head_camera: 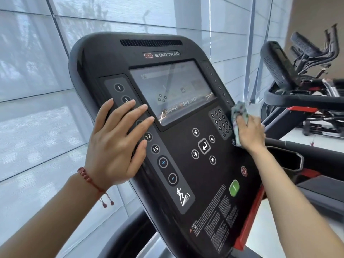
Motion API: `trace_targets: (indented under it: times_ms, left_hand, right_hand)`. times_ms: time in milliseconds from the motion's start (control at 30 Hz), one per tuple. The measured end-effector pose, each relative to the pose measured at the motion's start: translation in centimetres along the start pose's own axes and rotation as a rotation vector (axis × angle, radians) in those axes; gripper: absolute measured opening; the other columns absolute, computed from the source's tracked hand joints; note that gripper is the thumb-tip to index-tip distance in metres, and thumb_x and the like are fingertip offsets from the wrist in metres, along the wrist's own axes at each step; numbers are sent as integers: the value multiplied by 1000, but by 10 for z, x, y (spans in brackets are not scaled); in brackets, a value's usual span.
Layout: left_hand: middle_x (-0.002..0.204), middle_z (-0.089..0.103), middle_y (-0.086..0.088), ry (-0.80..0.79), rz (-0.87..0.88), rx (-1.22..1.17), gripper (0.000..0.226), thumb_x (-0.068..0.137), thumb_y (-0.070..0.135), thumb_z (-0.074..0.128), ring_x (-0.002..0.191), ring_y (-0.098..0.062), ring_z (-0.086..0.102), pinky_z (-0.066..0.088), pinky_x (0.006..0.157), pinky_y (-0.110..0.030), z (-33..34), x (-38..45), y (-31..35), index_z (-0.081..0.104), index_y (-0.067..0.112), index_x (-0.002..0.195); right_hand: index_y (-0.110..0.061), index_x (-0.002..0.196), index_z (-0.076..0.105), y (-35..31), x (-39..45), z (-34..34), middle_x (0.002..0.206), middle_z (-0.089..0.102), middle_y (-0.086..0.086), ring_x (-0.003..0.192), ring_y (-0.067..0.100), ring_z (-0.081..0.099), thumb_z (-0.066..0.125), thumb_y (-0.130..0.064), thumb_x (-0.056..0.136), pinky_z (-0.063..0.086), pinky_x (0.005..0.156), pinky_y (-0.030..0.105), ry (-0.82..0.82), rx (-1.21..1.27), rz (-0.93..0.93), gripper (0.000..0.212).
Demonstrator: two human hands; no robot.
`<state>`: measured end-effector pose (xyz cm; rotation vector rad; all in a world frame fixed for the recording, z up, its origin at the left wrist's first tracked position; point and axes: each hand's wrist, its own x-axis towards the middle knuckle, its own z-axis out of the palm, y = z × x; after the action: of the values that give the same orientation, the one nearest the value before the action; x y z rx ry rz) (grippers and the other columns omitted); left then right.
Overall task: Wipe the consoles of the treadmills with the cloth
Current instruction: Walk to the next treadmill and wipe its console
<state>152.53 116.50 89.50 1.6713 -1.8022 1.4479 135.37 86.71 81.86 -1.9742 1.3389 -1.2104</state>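
- Left hand (119, 144) lay flat on the console (186, 183) at its left edge, fingers straight and spread over the numbered buttons (119, 88), grasping nothing.
- Right hand (250, 133) gripped the cloth (240, 112), fingers curled round it, pressing it against the console's right edge beside the keypad (220, 121).
- Screen (173, 92) sat between the hands.
- A second treadmill (279, 71) stood beyond the right edge.

Tall windows (37, 81) with translucent grey roller blinds (28, 136) fill the left and upper frame, daylight glowing through; a tan wall (314, 13) occupies the upper right; pale floor (301, 135) shows at right.
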Motion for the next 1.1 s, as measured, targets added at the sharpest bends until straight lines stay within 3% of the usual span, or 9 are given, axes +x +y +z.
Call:
trace_targets:
  times_ms: [300,633,800,1100]
  left_hand:
    - [122,60,-17,20,-1,-11,43,84,23,40,118,-35,49,23,108,-53,2,1,0,69,3,109]
    - [123,60,-16,0,-8,9,42,85,24,41,118,-35,50,23,108,-52,-1,0,1,68,5,111]
    - [122,60,-16,-29,-5,20,42,85,24,40,117,-36,51,25,106,-54,-3,1,1,67,5,111]
    - [127,57,-15,-165,-23,117,44,89,25,35,121,-35,46,19,109,-52,-9,-1,3,63,6,117]
  right_hand:
    - [-15,134,41,-9,-24,-2,141,34,12,125,38,32,29,-45,95,25,104,47,14,-39,88,51]
    - [-17,135,39,-84,-113,2,143,32,3,124,30,32,35,-44,94,25,103,46,-20,0,-217,49]
    - [-18,137,36,-100,-145,1,144,31,4,122,29,33,33,-45,94,27,100,45,-37,-4,-284,51]
    - [-16,135,40,-108,-198,-1,139,40,8,115,31,42,15,-58,83,36,92,48,-11,-11,-375,71]
